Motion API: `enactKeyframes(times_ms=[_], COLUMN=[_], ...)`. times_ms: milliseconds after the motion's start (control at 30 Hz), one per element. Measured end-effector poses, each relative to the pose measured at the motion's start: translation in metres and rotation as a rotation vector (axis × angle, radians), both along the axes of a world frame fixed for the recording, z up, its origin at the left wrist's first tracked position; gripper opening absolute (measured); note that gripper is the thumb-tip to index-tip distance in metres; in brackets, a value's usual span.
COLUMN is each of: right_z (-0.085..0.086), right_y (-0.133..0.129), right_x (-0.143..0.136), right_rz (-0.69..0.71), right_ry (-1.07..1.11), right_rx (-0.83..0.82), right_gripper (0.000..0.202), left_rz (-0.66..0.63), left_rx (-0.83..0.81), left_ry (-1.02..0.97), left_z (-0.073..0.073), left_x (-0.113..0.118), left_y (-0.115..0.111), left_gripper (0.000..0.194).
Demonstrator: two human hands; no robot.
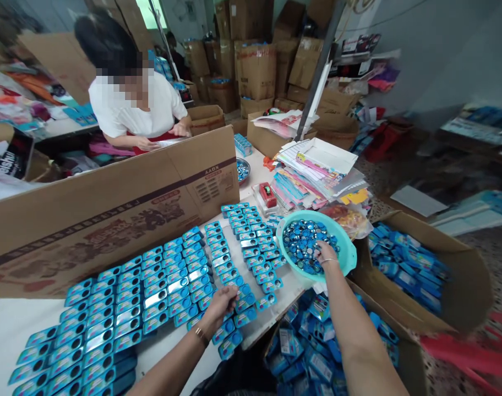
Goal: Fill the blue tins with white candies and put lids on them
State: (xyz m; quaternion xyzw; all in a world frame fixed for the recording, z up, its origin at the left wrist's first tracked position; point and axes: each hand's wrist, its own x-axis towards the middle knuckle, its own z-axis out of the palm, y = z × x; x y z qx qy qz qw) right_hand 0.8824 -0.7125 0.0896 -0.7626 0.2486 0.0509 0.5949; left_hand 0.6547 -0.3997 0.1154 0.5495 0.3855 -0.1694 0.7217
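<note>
My left hand (pixel 224 302), fingers curled together, hovers over or touches the near end of the rows of small blue boxes (pixel 199 283). What it holds, if anything, is hidden. Many of these boxes have a round dark hole at one end; others show a round blue disc there. On the right, my right hand (pixel 326 253) reaches into a turquoise plastic basin (pixel 349 258) filled with small round blue and silver discs (pixel 303 236). Its fingers are bent and closed among the discs. I cannot make out clearly what lies between them.
A long cardboard sheet (pixel 110 214) stands behind the rows; a person (pixel 137 104) sits beyond it. Cartons of blue boxes (pixel 412 269) stand at right and below the table edge. Behind the basin lie a red tape dispenser (pixel 267 195) and a paper stack (pixel 317 176).
</note>
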Motion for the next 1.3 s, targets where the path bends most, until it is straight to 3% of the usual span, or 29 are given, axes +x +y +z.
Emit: enactKeyframes(times_ms=[133, 233, 333, 400, 500, 567, 667, 767, 833, 967, 1200, 1300], right_z=[0.025, 0.036, 0.039, 0.036, 0.026, 0.018, 0.009, 0.005, 0.004, 0.001, -0.007, -0.01], right_y=[0.035, 0.088, 0.143, 0.167, 0.182, 0.183, 0.187, 0.202, 0.214, 0.237, 0.257, 0.261], right_x=[-0.043, -0.095, -0.154, -0.186, -0.209, -0.204, -0.177, -0.148, -0.135, -0.121, -0.105, -0.101], right_rz=[0.108, 0.378, 0.687, 0.826, 0.918, 0.93, 0.979, 1.055, 1.08, 1.107, 1.159, 1.173], right_ry=[-0.053, -0.046, -0.09, -0.193, -0.27, -0.23, -0.092, 0.048, 0.098, 0.145, 0.226, 0.254], right_rx=[0.325, 0.503, 0.277, 0.108, 0.017, -0.057, -0.344, -0.671, -0.788, -0.848, -0.908, -0.908], right_gripper=[0.034, 0.036, 0.023, 0.019, 0.021, 0.023, 0.02, 0.02, 0.022, 0.024, 0.036, 0.03], left_rz=[0.039, 0.083, 0.095, 0.116, 0.128, 0.137, 0.176, 0.179, 0.153, 0.069, -0.025, -0.096], left_rx=[-0.25, -0.541, -0.685, -0.605, -0.409, -0.321, -0.165, 0.0, 0.084, 0.199, 0.315, 0.395], left_ry=[-0.008, 0.02, 0.008, -0.006, 0.03, 0.058, 0.068, 0.051, 0.04, 0.031, 0.011, 0.03], left_z=[0.012, 0.02, 0.018, 0.011, 0.0, -0.005, -0.008, -0.009, -0.011, -0.013, -0.014, -0.02], left_x=[0.02, 0.029, 0.025, 0.013, -0.014, -0.03, -0.04, -0.028, -0.011, 0.021, 0.057, 0.069], left_y=[-0.011, -0.019, -0.017, -0.01, 0.006, 0.019, 0.038, 0.055, 0.061, 0.064, 0.065, 0.067], left_gripper=[0.02, 0.025, 0.033, 0.025, 0.005, 0.012, 0.024, 0.03, 0.028, 0.011, 0.008, 0.02])
